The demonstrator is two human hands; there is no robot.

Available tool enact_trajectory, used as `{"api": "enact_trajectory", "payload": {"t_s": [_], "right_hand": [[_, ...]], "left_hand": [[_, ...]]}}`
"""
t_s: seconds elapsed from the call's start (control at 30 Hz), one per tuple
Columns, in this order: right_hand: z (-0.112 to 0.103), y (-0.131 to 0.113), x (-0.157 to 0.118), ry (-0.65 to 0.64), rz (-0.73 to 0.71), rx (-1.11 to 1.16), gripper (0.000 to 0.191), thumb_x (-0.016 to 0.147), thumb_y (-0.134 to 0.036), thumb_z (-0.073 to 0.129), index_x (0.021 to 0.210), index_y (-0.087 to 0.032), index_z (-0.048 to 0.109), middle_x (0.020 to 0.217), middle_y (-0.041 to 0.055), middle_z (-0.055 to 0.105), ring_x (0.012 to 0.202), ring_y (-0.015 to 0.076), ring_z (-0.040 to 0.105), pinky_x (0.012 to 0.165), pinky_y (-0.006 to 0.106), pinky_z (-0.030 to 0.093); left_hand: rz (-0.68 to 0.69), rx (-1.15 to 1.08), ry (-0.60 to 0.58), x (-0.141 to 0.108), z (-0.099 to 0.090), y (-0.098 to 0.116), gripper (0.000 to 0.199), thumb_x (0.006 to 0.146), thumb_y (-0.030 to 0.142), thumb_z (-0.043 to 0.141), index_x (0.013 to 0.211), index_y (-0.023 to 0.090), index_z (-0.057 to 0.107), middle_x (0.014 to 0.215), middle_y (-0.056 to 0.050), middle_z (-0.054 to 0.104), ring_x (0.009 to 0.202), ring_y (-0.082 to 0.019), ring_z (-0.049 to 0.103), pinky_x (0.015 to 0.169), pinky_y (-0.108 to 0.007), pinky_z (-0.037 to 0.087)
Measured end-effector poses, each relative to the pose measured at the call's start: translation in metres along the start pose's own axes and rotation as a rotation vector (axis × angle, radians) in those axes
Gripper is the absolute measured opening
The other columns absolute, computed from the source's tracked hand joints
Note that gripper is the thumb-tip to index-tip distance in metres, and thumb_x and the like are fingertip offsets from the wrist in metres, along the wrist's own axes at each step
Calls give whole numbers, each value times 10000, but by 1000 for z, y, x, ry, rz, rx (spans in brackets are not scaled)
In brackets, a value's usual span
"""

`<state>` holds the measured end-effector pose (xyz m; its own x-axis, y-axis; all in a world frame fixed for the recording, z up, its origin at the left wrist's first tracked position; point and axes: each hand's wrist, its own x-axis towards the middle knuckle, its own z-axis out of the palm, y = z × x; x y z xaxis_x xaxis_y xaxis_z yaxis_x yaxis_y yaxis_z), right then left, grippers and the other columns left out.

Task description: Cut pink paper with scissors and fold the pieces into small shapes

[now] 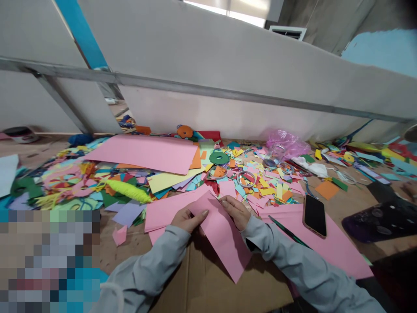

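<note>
A pink sheet of paper is held up between my two hands over brown cardboard. My left hand pinches its left edge, thumb on top and fingers mostly hidden beneath. At the upper right edge, my right hand grips the same sheet with its fingers pressed together. Behind my left hand lie more pink sheets. Right of my right hand, dark green-handled scissors and a phone rest on another pink sheet.
Paper scraps of many colours cover the table's middle. A large pink sheet lies behind on the left. Tape rolls sit among the scraps, near a pink plastic bag. A dark purple object is at the right; a white panel stands behind.
</note>
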<state>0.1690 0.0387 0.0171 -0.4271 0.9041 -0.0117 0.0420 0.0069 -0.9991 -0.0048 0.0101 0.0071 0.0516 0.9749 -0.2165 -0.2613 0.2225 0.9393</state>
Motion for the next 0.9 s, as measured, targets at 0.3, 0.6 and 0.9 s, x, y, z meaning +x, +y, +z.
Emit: {"api": "enact_trajectory", "payload": {"t_s": [0.3,0.6,0.9], "right_hand": [[1,-6,-1,30,10,-24,385,805,-584,497,758,-203,518,617,-32,327,571,120,303,546,256,272],[5,-6,0,64,2,10,407,786,-599,506,751,-194,531,658,-14,346,612,130,316,590,261,305],[5,-2,-1,61,-10,32,358,809,-557,507,750,-207,550,677,-2,382,625,136,348,593,258,321]], "left_hand": [[45,-77,24,8,-4,-16,383,566,349,798,831,103,673,680,-49,705,599,-172,617,595,-286,502],[46,-124,9,5,0,-13,348,551,320,807,794,118,663,663,-35,699,580,-158,610,585,-275,504],[44,-114,-1,8,-3,-21,406,554,349,801,859,120,661,665,-31,692,576,-159,610,550,-265,494]]}}
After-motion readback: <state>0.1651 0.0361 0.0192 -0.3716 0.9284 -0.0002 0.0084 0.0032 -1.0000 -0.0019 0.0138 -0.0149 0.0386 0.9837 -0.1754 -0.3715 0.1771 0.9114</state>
